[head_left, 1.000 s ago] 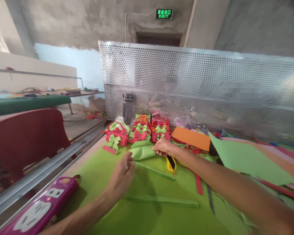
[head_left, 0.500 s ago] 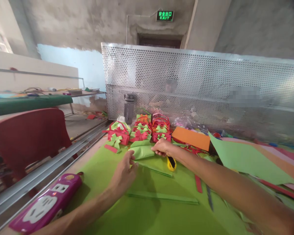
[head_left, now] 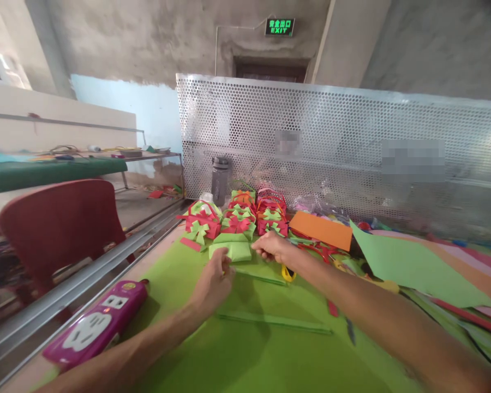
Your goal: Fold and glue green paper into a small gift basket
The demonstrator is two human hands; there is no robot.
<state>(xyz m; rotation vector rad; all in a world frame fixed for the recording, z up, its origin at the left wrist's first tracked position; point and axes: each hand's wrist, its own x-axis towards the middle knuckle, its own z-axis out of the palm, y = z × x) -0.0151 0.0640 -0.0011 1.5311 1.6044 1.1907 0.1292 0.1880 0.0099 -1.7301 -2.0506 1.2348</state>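
A folded light-green paper piece, like a small bag body [head_left: 234,252], lies on the large green sheet [head_left: 270,355] in front of both hands. My left hand [head_left: 215,281] is at its near side with fingers curled; what they hold, if anything, is hidden. At its right end is my right hand [head_left: 272,246], fingers drawn together; I cannot tell whether their tips grip the paper. Folded green paper strips [head_left: 274,324] lie nearer me. Beyond the hands stand small red and green paper bags [head_left: 202,226] with bows and handles.
A purple power strip [head_left: 98,322] lies at the left table edge. Yellow-handled scissors or a similar tool [head_left: 287,274] sit under my right forearm. Orange paper [head_left: 321,229] and coloured sheets [head_left: 413,267] are at right. A dark bottle [head_left: 220,180] stands before the perforated metal panel [head_left: 335,120].
The light-green folded piece has shifted slightly left and now lies straighter, its right end at my right fingertips. Both hands stay close to it. The view has turned slightly left.
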